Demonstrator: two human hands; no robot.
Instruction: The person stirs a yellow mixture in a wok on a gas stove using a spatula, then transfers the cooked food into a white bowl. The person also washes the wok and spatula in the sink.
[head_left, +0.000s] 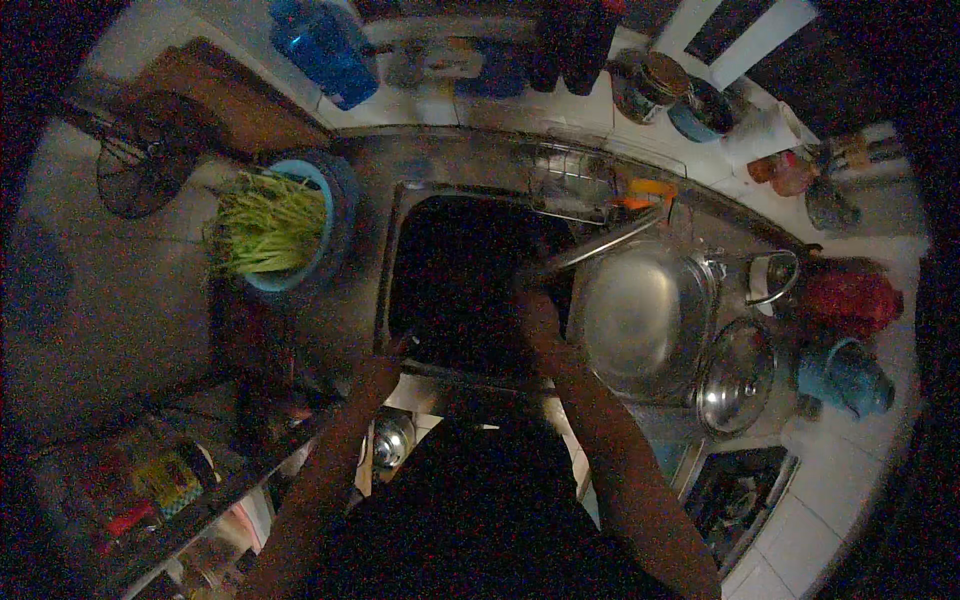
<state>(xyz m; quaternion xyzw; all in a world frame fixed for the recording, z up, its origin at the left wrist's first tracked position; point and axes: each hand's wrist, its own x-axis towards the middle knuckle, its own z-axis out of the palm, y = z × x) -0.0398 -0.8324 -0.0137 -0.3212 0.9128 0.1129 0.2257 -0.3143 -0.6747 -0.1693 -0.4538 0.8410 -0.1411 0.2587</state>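
Note:
A dark sink (386, 285) lies before me, its inside almost black. My left hand (397, 352) is at the sink's front left edge; darkness hides most of its fingers. Over the sink's right side reaches my right hand (531, 292), close to the end of a long metal tap spout (611, 244). Shadow and blur hide whether either hand holds anything. Right of the sink sits a shiny rounded metal basin (637, 322). Green stalks or leafy vegetables (270, 225) fill a light blue tub (328, 202) on the left.
A wire rack (570, 184) and an orange object (645, 191) stand behind the sink. To the right are a round lid (739, 375), a blue mug (844, 379), a red bundle (851, 296) and a stove (735, 495). A blue container (322, 52) is at the back.

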